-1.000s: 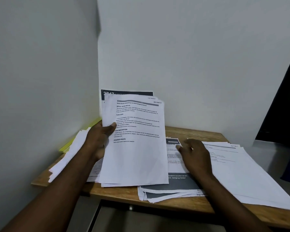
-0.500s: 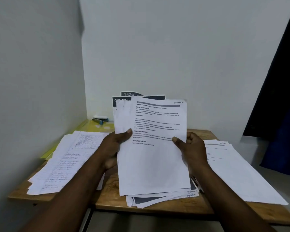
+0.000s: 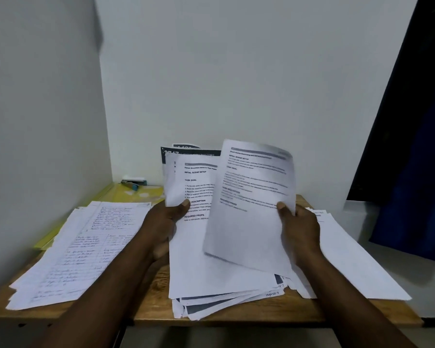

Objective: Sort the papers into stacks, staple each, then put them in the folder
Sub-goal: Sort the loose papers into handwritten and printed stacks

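Observation:
My left hand (image 3: 162, 228) grips a mixed bundle of printed papers (image 3: 194, 249) by its left edge, held upright over the wooden desk (image 3: 249, 310). My right hand (image 3: 298, 228) pinches one printed sheet (image 3: 251, 197) by its right edge, tilted and lifted off the front of the bundle. A stack of handwritten pages (image 3: 86, 247) lies on the left of the desk. A stack of white printed sheets (image 3: 349, 259) lies on the right. A yellow folder (image 3: 136, 193) lies at the back left under the handwritten stack, with a stapler (image 3: 133, 183) on it.
White walls close in the desk at the left and back. A dark blue curtain or door (image 3: 412, 146) stands at the right. The desk's front edge runs just below the bundle's lower corners.
My right hand left the desk pile, took the front sheet of the bundle and pulled it right, away from the rest. The view shifted left, showing the handwritten stack, folder and stapler.

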Demonstrator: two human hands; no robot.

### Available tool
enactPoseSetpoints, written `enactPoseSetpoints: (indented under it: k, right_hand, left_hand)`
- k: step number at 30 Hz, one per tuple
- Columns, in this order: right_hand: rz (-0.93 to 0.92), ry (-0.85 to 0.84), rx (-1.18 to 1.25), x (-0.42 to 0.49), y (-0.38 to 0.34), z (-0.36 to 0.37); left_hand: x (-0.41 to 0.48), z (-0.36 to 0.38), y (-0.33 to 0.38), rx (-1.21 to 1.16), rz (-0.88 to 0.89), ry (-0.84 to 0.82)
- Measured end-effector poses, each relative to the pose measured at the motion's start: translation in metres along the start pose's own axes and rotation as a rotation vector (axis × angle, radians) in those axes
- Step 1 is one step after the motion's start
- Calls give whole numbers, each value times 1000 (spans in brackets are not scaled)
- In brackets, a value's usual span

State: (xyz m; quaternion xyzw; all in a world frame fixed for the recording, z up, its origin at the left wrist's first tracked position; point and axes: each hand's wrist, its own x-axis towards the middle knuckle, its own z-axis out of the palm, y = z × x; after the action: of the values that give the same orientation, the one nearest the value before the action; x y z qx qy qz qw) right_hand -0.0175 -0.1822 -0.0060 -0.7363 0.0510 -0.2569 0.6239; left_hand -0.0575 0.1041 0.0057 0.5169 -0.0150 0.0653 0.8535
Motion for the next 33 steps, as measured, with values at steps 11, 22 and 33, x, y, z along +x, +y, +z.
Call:
enactPoseSetpoints:
  k: [11,22,33]
  right_hand:
    - [173,-152,26,30,23,-50]
    - [154,39,-475,75,38,-152]
    - [103,68,-829,56,69,-144]
  left_hand:
    - [23,11,-11,5,-3,44]
    - [42,-12,3,-19,30,120]
    - [38,40,-33,-64,-107,-28]
